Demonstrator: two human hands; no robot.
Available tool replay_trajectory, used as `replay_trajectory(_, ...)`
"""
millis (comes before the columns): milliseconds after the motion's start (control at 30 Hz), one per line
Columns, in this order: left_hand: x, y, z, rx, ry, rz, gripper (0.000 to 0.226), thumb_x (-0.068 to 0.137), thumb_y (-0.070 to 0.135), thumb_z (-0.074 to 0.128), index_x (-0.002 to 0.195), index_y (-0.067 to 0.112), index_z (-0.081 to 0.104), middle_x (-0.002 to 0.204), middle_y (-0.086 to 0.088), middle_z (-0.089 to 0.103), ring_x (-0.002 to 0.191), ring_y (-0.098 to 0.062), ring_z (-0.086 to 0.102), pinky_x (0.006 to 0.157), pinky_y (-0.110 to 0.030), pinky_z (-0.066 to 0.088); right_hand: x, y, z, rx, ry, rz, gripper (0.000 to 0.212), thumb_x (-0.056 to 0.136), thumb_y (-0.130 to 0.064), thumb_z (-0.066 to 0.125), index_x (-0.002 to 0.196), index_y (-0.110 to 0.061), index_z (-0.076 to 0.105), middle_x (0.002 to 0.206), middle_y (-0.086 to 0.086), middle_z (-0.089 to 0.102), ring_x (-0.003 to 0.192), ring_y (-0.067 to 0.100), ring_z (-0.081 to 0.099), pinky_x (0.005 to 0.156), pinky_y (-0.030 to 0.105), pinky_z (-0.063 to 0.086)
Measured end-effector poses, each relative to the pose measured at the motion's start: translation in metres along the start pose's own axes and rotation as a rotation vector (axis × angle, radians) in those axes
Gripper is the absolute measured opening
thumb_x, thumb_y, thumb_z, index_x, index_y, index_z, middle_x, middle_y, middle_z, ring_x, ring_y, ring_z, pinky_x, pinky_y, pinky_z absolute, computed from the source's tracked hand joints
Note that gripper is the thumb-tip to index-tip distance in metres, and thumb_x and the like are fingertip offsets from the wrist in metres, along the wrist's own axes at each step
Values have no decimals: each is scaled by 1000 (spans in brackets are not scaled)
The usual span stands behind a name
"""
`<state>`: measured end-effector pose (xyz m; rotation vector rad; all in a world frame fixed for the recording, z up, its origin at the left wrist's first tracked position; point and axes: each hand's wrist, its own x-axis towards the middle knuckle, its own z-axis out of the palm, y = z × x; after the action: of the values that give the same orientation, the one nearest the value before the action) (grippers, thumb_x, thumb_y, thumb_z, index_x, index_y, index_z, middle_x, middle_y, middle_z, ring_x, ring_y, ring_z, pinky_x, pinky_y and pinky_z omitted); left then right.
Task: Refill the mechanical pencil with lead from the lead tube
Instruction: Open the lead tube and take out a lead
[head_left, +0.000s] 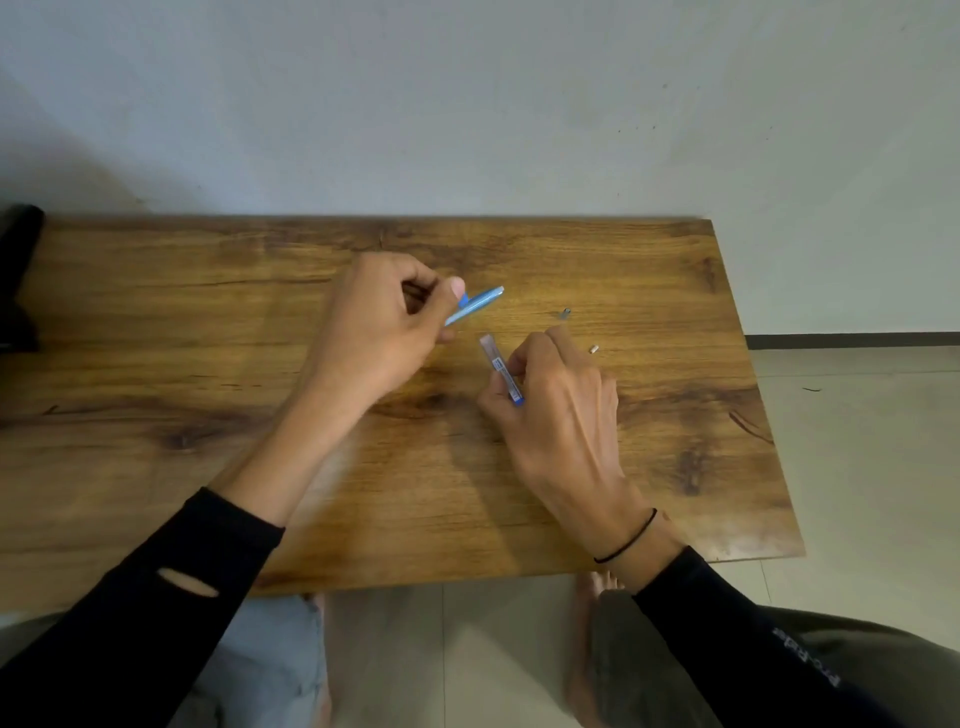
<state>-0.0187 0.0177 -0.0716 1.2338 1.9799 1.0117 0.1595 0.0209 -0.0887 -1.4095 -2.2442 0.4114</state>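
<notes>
My left hand grips a light blue mechanical pencil above the middle of the wooden table; the pencil's free end points up and to the right. Just right of it, my right hand holds a clear lead tube with a blue end, tilted so its upper end points toward the pencil. The tube's upper end and the pencil are a short gap apart. Two small pieces lie on the table to the right: a small clear cap and a small whitish piece.
A dark object stands at the table's far left edge. A pale wall runs behind the table. Tiled floor shows to the right and below, with my knees and bare feet under the front edge.
</notes>
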Motion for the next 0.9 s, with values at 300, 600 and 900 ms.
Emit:
replay_trajectory(300,-15,-5,19,281,-116,84,15,94,28,85,81,20,84,68,3,80,63,-12,79,65,-28,60,12,9,-11,48,120,36,15,88,-18,78,86,-9,66,86,3,65,67,25,61,54,34,44)
replay_trajectory(600,-4,-4,26,-685,-144,-355,48,113,39,56,100,2,83,88,-12,83,81,-17,81,82,-32,70,24,18,-27,31,124,-148,13,91,-20,73,90,-10,64,84,3,68,62,28,63,49,43,51)
replay_trajectory(900,-15,5,27,-1531,-371,-586,118,98,88,9,153,-6,55,149,-32,64,142,-42,60,111,-44,51,40,24,-45,196,-14,-386,11,92,-5,73,100,-1,67,94,9,73,76,30,68,62,50,59)
